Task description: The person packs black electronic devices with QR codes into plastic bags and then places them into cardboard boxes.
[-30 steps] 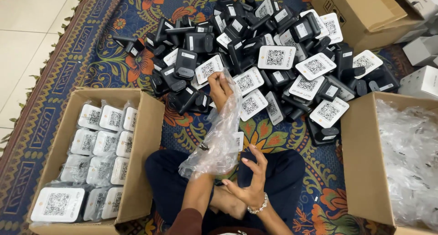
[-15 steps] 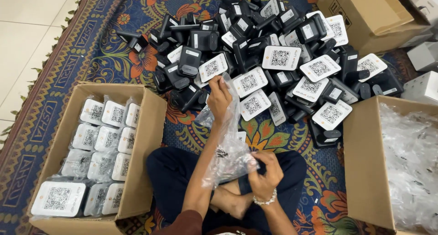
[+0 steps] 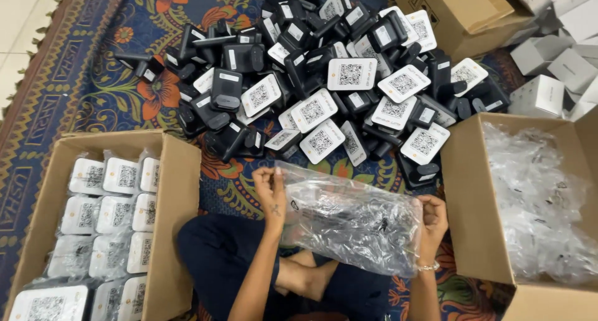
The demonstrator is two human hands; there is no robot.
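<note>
I sit cross-legged on a patterned rug. My left hand [image 3: 271, 193] pinches the left edge of a clear plastic bag [image 3: 352, 218], and my right hand [image 3: 431, 218] grips its right edge, so the bag is stretched flat above my lap. Beyond the bag lies a heap of black devices [image 3: 324, 78], many with white square-patterned labels facing up.
A cardboard box [image 3: 180, 190] at my left holds rows of bagged, white-labelled devices. Another cardboard box [image 3: 473, 209] at my right is full of clear plastic bags. A closed carton [image 3: 461, 9] and small white boxes [image 3: 548, 78] sit at the far right.
The bag hung from my raised left hand by the pile; now both hands hold it spread wide over my lap. My right hand moved out to the right.
</note>
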